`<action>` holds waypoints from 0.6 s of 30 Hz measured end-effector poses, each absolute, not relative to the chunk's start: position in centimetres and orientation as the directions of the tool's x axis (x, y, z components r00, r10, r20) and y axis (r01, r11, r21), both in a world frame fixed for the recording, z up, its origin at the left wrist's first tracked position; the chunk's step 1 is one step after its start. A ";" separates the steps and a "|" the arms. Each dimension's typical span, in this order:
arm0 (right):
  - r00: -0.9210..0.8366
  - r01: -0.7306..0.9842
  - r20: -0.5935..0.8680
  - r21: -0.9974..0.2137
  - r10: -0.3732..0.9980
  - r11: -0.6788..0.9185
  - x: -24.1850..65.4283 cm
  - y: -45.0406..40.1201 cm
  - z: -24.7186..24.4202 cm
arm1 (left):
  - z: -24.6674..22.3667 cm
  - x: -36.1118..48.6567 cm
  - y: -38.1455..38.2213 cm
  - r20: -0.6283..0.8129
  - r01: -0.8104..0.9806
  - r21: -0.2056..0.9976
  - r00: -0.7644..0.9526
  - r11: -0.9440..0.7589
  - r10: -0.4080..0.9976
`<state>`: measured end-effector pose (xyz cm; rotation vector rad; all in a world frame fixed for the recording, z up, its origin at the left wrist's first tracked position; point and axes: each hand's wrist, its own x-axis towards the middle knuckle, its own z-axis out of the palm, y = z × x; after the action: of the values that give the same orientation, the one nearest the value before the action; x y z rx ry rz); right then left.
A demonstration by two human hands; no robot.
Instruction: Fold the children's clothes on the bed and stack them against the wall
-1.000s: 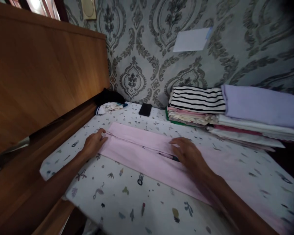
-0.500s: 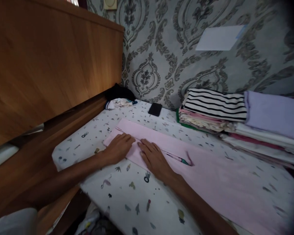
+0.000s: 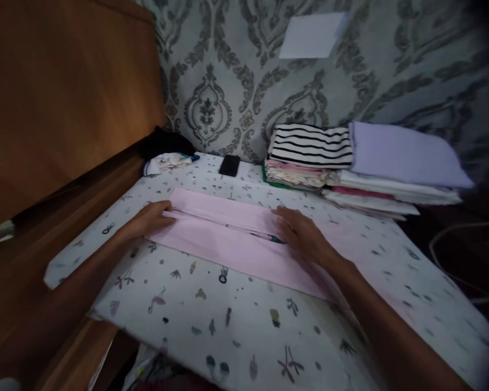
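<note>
A long pink cloth [image 3: 220, 243] lies folded on the white patterned cover [image 3: 195, 304], its two edges meeting along a middle slit where a bit of print shows. At the cloth's left end, my left hand [image 3: 155, 217] is closed on the edge, thumb and fingers pinching it. My right hand [image 3: 301, 231] is bent over the cloth farther right, fingers gripping it beside the green part of the print.
Behind the cloth lies a black phone-like object [image 3: 229, 165]. Folded clothes, with a striped one [image 3: 312, 145] and a lilac one [image 3: 403, 155], are stacked back right. Dark and white garments [image 3: 169, 163] sit back left, beside a wooden panel [image 3: 73, 92].
My hands have moved apart: the left to the cloth's left end, the right farther right along it. Both have gone from lying flat to gripping. The view has shifted right.
</note>
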<state>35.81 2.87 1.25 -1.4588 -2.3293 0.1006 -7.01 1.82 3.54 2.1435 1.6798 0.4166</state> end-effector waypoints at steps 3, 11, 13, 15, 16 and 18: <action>-0.315 0.879 0.231 -0.296 0.921 0.375 38.5 2.5 1.2 | 3.7 -7.1 1.6 -0.009 0.791 0.589 0.208 -0.163 0.978; -0.251 0.864 0.193 -0.397 0.948 0.310 38.1 2.3 1.0 | 3.2 -5.7 0.4 0.083 0.838 0.542 0.020 -0.062 0.996; -0.254 0.837 0.195 -0.446 0.947 0.316 38.1 2.2 1.1 | 3.2 -5.3 0.0 0.113 0.856 0.514 -0.014 -0.046 0.993; -0.235 0.788 0.223 -0.526 0.946 0.319 38.1 2.0 1.2 | 3.5 -5.1 -0.2 0.141 0.867 0.498 -0.039 -0.036 0.989; -0.215 0.753 0.246 -0.575 0.945 0.321 38.1 1.9 1.2 | 3.7 -5.0 -0.3 0.143 0.871 0.491 -0.047 -0.029 0.989; -0.151 0.683 0.306 -0.655 0.940 0.323 38.1 1.8 1.0 | 4.1 -5.1 -0.4 0.130 0.881 0.474 -0.062 -0.007 0.990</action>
<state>38.11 1.80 1.00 -1.4309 -1.9086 0.4800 -5.09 -0.43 4.13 1.9659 2.0247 0.6491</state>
